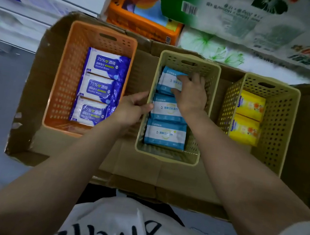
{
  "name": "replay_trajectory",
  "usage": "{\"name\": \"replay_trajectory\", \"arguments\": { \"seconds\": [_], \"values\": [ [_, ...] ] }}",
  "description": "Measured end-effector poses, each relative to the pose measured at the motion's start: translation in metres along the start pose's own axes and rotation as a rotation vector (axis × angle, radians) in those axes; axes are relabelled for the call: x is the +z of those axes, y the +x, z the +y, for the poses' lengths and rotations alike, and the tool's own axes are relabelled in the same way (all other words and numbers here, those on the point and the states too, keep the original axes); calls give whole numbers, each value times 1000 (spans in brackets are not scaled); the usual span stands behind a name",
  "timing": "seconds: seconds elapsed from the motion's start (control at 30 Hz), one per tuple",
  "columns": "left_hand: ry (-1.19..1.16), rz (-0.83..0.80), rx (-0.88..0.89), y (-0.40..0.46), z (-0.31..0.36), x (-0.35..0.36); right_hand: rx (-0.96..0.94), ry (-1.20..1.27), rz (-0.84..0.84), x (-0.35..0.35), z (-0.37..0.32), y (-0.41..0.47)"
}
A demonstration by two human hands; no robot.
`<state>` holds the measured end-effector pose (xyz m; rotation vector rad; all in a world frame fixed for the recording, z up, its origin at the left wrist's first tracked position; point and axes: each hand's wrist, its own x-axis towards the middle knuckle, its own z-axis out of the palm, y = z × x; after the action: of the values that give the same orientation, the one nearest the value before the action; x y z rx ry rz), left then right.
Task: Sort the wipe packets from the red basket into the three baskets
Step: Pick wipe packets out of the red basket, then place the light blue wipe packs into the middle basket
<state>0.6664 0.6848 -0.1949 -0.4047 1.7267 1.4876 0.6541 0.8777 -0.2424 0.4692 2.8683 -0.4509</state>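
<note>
Three baskets stand side by side on flattened cardboard. The orange basket on the left holds three dark blue alcohol wipe packets in a row. The beige middle basket holds light blue wipe packets. My right hand reaches into it and grips the farthest light blue packet. My left hand holds the left rim of the middle basket, thumb over the edge. The yellow basket on the right holds two yellow wipe packets. The red basket is out of view.
The cardboard sheet lies on a grey floor. An orange crate with packaged goods stands behind the baskets. Large packs of tissue rolls are stacked at the back right. White shelving runs along the back left.
</note>
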Motion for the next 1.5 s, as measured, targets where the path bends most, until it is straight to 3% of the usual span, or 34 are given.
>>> {"name": "replay_trajectory", "arguments": {
  "seconds": [0.17, 0.3, 0.43, 0.77, 0.9, 1.0, 1.17, 1.33, 1.5],
  "values": [
    [-9, 6, -28, 3, 0, -1, -99, 136, -101, -1, 8, 14],
    [-4, 12, -28, 2, -3, -1, -27, 201, -24, -4, 5, -4],
    [-50, 21, -65, 3, -3, 3, 31, 154, -126, 12, 2, -39],
    [57, 92, -48, 6, -4, 6, 69, 93, -194, 10, -2, -39],
    [137, 85, -39, -1, 6, 3, 62, 68, -303, -13, -10, -38],
    [206, 50, 32, -16, 16, -14, 46, 30, -287, -49, -27, -46],
    [503, 68, 282, -61, 38, -105, 7, 28, -109, -106, -97, -82],
    [843, 284, 674, -126, 50, -256, -132, 34, 169, -131, -219, -148],
    [961, 508, 820, -180, 59, -411, -246, 104, 362, -113, -338, -166]
  ]
}}
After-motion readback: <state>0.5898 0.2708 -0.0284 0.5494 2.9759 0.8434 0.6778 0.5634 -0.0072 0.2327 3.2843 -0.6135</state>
